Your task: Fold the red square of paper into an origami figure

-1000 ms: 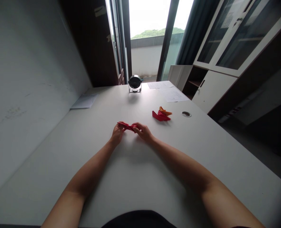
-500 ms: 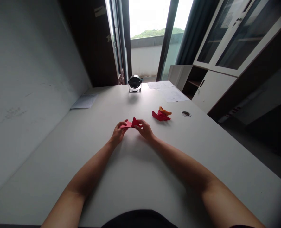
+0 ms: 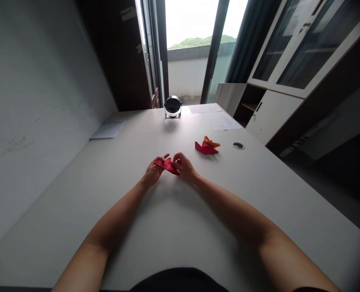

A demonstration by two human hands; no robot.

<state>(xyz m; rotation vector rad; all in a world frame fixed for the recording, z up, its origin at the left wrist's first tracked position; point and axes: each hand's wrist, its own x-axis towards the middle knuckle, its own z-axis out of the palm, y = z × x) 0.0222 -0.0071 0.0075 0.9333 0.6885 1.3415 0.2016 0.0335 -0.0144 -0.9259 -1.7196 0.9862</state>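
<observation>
A red folded paper piece (image 3: 168,166) is held just over the white table, its long edge slanting down to the right. My left hand (image 3: 154,169) grips its left end, thumb on top and fingers behind. At the other side, my right hand (image 3: 183,165) pinches the upper right part with bent fingers. Beyond my right hand, a red paper boat (image 3: 206,150) and an orange paper boat (image 3: 210,142) rest close together, the orange one partly hidden by the red.
A round black device on a metal stand (image 3: 173,107) is at the far edge of the white table (image 3: 167,227). Printed sheets (image 3: 224,121) lie at the back right, and more paper (image 3: 108,129) by the left wall. A cable hole (image 3: 238,146) is on the right.
The red paper has been tilted, with its right end now lower and nearer me. Its upright point no longer stands up, and my right fingers have curled more over it.
</observation>
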